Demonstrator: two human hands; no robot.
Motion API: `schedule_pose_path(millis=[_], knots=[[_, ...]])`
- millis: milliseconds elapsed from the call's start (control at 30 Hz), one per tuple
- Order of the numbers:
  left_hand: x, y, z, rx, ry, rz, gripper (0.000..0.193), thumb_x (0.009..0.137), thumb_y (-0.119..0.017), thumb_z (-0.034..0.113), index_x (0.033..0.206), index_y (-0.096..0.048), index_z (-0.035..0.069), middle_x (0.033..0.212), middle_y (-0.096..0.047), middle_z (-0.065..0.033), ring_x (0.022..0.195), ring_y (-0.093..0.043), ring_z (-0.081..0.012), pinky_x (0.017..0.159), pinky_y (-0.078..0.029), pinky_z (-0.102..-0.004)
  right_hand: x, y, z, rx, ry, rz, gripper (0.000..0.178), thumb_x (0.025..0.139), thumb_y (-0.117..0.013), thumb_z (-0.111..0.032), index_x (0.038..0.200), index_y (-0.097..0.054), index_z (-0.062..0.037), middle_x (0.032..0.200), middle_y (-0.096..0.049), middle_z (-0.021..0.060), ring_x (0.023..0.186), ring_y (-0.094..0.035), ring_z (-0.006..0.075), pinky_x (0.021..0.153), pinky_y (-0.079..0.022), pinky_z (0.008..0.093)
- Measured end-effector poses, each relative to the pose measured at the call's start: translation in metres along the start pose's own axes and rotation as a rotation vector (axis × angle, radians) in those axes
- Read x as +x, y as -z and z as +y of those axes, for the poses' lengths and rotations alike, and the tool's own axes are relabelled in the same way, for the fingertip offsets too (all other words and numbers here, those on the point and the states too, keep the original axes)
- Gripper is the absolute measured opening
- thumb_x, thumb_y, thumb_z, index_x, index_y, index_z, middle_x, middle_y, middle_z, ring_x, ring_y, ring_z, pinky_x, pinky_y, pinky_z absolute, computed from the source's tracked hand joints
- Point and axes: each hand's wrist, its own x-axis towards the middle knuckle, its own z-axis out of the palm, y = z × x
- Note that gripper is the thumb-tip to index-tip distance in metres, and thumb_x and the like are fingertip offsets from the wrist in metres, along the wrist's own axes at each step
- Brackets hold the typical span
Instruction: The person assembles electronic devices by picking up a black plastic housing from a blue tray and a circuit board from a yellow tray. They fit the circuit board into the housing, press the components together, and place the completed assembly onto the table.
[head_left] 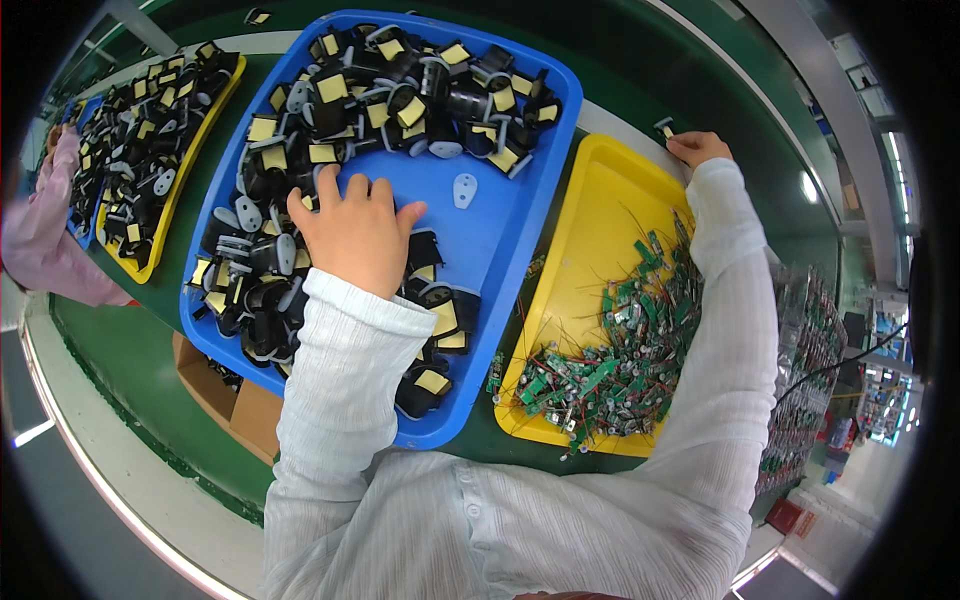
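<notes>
**Pinch at upper right: hold unconfirmed**

Head view, monitored remotely. I find the right hand (703,148) at upper right with thumb and forefinger drawn together; a small part (667,131) sits at their tips, against the pale strip (628,122). I cannot tell whether it is gripped or only touched. The left hand (360,238), centre left, is spread palm down over black housings with yellow pads (330,88) in the blue tray (490,240); I see nothing grasped.

In my judgement, good handling calls for a light pinch on the part's edges, the right sleeve kept clear of the circuit boards (605,375) and their thin wires in the yellow tray (575,260), and left fingertips lifting one housing without dragging its neighbours.

Not verifiable: the left palm's underside and whatever lies beneath it; boards covered by the right forearm; the small part's detail. The co-worker's sleeve (50,215), far left, is cut off by the rim.
</notes>
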Motion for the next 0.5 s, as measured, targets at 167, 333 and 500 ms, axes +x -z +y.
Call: schedule_pose_path(millis=[167,333,500], knots=[[-0.001,0.000,0.004,-0.071,-0.098,0.023,0.031,0.079,-0.061,0.036,0.098,-0.061,0.012,0.102,-0.059,-0.0021,0.112,-0.043,-0.0263,0.090,-0.030,-0.0509,-0.022,0.037,0.045,0.132,0.369,-0.136,0.021,0.082,-0.063,-0.020,0.100,-0.068,-0.0118,0.105,-0.063,0.0095,0.098,-0.057,0.0257,0.089,-0.043,0.0347],[-0.004,-0.014,0.007,-0.092,-0.117,0.055,0.039,0.080,-0.060,0.034,0.115,-0.056,0.016,0.116,-0.055,-0.0074,0.111,-0.045,-0.0320,0.091,-0.034,-0.0490,-0.104,0.033,0.045,0.092,0.707,-0.142,0.015,0.074,-0.065,-0.014,0.087,-0.066,-0.0063,0.087,-0.065,0.0110,0.085,-0.059,0.0258,0.074,-0.046,0.0345],[0.002,-0.009,0.009,-0.176,-0.134,-0.038,0.041,0.079,-0.062,0.030,0.117,-0.052,0.015,0.118,-0.053,-0.0124,0.100,-0.053,-0.0320,0.078,-0.047,-0.0405,-0.123,-0.005,0.045,-0.166,0.626,-0.118,0.016,0.067,-0.072,-0.018,0.074,-0.064,-0.0065,0.076,-0.062,0.0104,0.082,-0.057,0.0275,0.070,-0.046,0.0370]])
